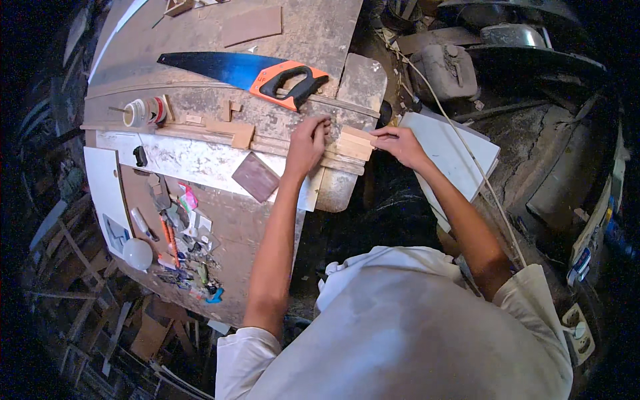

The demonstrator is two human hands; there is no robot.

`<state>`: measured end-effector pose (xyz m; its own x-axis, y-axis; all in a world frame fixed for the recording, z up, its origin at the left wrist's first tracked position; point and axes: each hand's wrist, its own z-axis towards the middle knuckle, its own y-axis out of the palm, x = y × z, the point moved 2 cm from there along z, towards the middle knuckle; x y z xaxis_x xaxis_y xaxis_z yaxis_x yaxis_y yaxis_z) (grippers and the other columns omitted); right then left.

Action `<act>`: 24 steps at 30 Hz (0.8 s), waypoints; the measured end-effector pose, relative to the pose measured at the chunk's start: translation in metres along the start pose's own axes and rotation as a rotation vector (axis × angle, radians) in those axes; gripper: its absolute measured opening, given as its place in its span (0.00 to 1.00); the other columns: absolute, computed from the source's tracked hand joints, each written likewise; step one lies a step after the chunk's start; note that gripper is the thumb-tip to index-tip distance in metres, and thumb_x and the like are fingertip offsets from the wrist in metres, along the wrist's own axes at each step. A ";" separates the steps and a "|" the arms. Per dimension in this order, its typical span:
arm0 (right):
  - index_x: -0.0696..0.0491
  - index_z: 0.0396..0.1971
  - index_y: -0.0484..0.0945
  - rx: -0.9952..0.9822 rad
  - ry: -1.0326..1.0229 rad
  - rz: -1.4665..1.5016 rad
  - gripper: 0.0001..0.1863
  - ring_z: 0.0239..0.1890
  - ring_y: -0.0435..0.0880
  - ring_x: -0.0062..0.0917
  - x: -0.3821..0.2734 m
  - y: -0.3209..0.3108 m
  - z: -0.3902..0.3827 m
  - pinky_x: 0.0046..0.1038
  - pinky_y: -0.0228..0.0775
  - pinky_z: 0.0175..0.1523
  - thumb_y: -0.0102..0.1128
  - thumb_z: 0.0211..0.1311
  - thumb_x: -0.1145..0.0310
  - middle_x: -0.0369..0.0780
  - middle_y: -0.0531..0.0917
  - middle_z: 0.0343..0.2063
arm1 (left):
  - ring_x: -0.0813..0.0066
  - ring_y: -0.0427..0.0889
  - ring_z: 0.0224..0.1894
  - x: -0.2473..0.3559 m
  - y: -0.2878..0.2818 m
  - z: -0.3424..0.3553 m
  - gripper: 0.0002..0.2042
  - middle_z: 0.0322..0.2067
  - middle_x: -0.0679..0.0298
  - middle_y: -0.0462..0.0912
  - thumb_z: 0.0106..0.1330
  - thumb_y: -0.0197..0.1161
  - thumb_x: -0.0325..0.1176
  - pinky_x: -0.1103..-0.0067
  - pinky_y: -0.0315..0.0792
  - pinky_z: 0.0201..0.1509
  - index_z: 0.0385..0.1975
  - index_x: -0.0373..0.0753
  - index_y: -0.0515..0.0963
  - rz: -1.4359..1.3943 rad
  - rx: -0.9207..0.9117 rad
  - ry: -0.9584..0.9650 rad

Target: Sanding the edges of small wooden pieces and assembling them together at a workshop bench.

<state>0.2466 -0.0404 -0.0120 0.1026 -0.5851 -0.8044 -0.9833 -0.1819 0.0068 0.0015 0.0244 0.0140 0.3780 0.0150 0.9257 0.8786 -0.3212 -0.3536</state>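
My right hand [401, 145] pinches the right end of a small light wooden block [355, 143], which lies over the long wooden strips at the bench's right end. Just left of the block, my left hand [308, 148] is closed with its fingers curled; what they hold, if anything, is hidden. Beyond both hands lies a handsaw [243, 75] with an orange and black handle, its blade pointing left. A dark reddish-brown square tile [256, 177] rests beside my left forearm. Farther left, an L-shaped wooden piece [233, 133] sits along the strips.
A white tub [139, 113] stands at the left of the bench [320, 40]. Small tools and scraps [190, 240] clutter its near left part, by a white round object [137, 254]. White boards [453, 150], a cord [460, 137] and a dirty jerrycan [445, 72] are at right.
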 end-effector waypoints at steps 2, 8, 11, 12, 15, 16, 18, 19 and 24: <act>0.63 0.48 0.81 0.005 -0.015 0.012 0.16 0.44 0.84 0.21 0.000 0.003 0.003 0.22 0.76 0.52 0.67 0.60 0.74 0.42 0.85 0.41 | 0.56 0.83 0.40 -0.007 0.001 -0.003 0.10 0.39 0.50 0.83 0.67 0.56 0.23 0.70 0.76 0.46 0.45 0.34 0.79 0.088 -0.009 0.052; 0.59 0.45 0.82 0.049 -0.044 0.016 0.14 0.40 0.83 0.19 0.011 -0.005 0.000 0.21 0.75 0.48 0.68 0.60 0.72 0.38 0.85 0.36 | 0.61 0.76 0.48 0.028 0.029 -0.044 0.10 0.38 0.57 0.80 0.62 0.63 0.32 0.59 0.60 0.55 0.42 0.39 0.78 0.588 0.253 -0.060; 0.59 0.45 0.81 0.030 -0.044 0.025 0.15 0.39 0.82 0.18 0.007 0.004 0.003 0.20 0.74 0.47 0.68 0.60 0.72 0.36 0.83 0.35 | 0.64 0.70 0.54 0.023 0.036 -0.063 0.13 0.39 0.60 0.79 0.61 0.66 0.36 0.57 0.51 0.58 0.43 0.42 0.78 0.592 0.281 -0.139; 0.59 0.46 0.81 0.043 -0.041 0.067 0.15 0.38 0.81 0.17 0.003 0.006 0.002 0.19 0.74 0.46 0.69 0.60 0.72 0.36 0.83 0.33 | 0.62 0.69 0.55 0.024 0.040 -0.065 0.13 0.40 0.60 0.79 0.61 0.66 0.37 0.57 0.51 0.58 0.43 0.41 0.78 0.610 0.296 -0.158; 0.59 0.46 0.81 0.058 -0.040 0.107 0.15 0.38 0.81 0.17 0.006 0.009 0.003 0.19 0.73 0.46 0.69 0.59 0.72 0.36 0.82 0.33 | 0.61 0.68 0.56 0.023 0.044 -0.065 0.14 0.41 0.61 0.79 0.60 0.68 0.39 0.56 0.50 0.58 0.42 0.41 0.78 0.589 0.341 -0.179; 0.59 0.46 0.81 0.021 -0.037 0.080 0.15 0.38 0.81 0.17 0.007 0.011 0.003 0.19 0.73 0.46 0.69 0.59 0.72 0.36 0.82 0.33 | 0.62 0.68 0.55 0.021 0.044 -0.066 0.15 0.41 0.61 0.79 0.60 0.68 0.41 0.56 0.50 0.58 0.42 0.41 0.79 0.616 0.339 -0.179; 0.59 0.46 0.80 0.063 -0.083 0.006 0.16 0.38 0.81 0.17 0.006 0.009 0.002 0.19 0.73 0.46 0.69 0.59 0.73 0.36 0.82 0.33 | 0.62 0.68 0.55 0.019 0.046 -0.067 0.15 0.42 0.62 0.79 0.59 0.69 0.42 0.56 0.50 0.58 0.41 0.41 0.79 0.594 0.382 -0.198; 0.59 0.47 0.80 0.044 -0.045 0.058 0.17 0.38 0.79 0.17 0.006 0.010 0.002 0.19 0.73 0.47 0.69 0.59 0.74 0.37 0.81 0.34 | 0.63 0.68 0.55 0.019 0.047 -0.067 0.15 0.41 0.63 0.80 0.59 0.69 0.42 0.56 0.50 0.58 0.40 0.42 0.80 0.582 0.381 -0.205; 0.60 0.48 0.80 0.048 0.001 0.005 0.17 0.38 0.79 0.17 0.004 0.013 0.000 0.19 0.73 0.47 0.69 0.59 0.75 0.37 0.82 0.35 | 0.64 0.69 0.55 0.020 0.055 -0.067 0.14 0.40 0.67 0.81 0.58 0.70 0.42 0.58 0.49 0.58 0.39 0.43 0.82 0.507 0.459 -0.249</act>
<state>0.2342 -0.0451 -0.0145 0.0973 -0.5866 -0.8040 -0.9899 -0.1404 -0.0174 0.0379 -0.0564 0.0225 0.7786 0.2022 0.5941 0.5908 0.0832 -0.8025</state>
